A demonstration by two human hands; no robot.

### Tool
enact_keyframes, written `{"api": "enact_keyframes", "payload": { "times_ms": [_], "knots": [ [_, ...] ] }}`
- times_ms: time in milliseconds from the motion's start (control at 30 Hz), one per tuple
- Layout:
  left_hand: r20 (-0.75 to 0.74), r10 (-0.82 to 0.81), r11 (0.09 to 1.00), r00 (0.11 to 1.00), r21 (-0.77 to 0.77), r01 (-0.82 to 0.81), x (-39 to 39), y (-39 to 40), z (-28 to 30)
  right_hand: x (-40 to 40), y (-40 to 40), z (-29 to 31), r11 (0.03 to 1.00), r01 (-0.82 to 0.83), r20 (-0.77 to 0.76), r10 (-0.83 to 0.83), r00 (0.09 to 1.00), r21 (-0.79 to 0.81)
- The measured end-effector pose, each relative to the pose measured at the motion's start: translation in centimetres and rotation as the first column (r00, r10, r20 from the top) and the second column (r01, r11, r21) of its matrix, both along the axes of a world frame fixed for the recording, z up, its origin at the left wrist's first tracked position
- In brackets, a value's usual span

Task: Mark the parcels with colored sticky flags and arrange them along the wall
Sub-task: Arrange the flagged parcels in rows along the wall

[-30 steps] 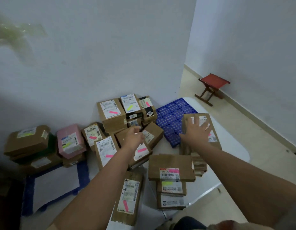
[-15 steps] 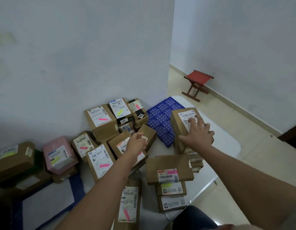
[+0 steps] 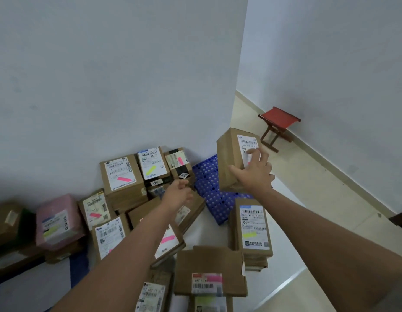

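right grip (image 3: 251, 174) clasping, left grip (image 3: 178, 194) loosely curled

Pale blue-white walls (image 3: 119, 70) meet a beige tiled floor (image 3: 326, 199); a red folding stool (image 3: 278, 126) stands at two o'clock.

The parcel (image 3: 231, 158) your right hand (image 3: 255, 174) grips is matt brown cardboard with a smooth white paper label. Left of it, against the matt painted wall (image 3: 119, 70), more matt cardboard boxes (image 3: 121, 176) carry paper labels and neon pink or yellow paper flags. Just below it lies a glossy blue perforated plastic tray (image 3: 209, 192). Beyond it stands a wooden-legged stool (image 3: 277, 124) with a red seat on smooth, faintly shiny floor tiles (image 3: 319, 194).
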State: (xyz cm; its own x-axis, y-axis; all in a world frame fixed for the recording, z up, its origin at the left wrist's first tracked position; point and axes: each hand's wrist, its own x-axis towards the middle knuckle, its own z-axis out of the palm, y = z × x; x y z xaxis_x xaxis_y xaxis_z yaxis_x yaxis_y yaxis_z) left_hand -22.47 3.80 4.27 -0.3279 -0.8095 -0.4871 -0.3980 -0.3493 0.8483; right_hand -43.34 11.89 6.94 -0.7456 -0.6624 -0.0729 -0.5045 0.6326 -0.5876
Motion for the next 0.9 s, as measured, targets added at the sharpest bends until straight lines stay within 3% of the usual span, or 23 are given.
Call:
{"api": "enact_keyframes", "payload": {
  "times_ms": [400,600,667,800,900],
  "knots": [
    [0.132,0.012,0.984,0.991,0.173,-0.035,-10.2,-6.0,-4.3,-10.1,-9.2,-9.2,0.982,-0.03,0.164,-0.001,0.986,0.187],
    [0.171,-0.004,0.973,0.985,0.227,-0.035,-12.8,-7.4,-7.4,-14.0,-12.2,-12.7,0.964,0.021,0.133,-0.059,0.989,0.266],
    [0.185,-0.002,0.968,0.983,0.245,-0.044,-13.2,-7.8,-8.1,-14.4,-13.0,-13.6,0.963,0.035,0.198,-0.09,0.976,0.266],
    [0.198,0.003,0.959,0.98,0.278,-0.059,-13.8,-8.2,-8.8,-14.9,-13.2,-15.7,0.969,0.113,0.474,-0.208,0.856,0.222],
    [0.202,0.0,0.956,0.979,0.286,-0.059,-13.8,-8.6,-9.1,-15.2,-13.1,-16.8,0.928,0.199,0.69,-0.367,0.624,0.314]
  ]
}}
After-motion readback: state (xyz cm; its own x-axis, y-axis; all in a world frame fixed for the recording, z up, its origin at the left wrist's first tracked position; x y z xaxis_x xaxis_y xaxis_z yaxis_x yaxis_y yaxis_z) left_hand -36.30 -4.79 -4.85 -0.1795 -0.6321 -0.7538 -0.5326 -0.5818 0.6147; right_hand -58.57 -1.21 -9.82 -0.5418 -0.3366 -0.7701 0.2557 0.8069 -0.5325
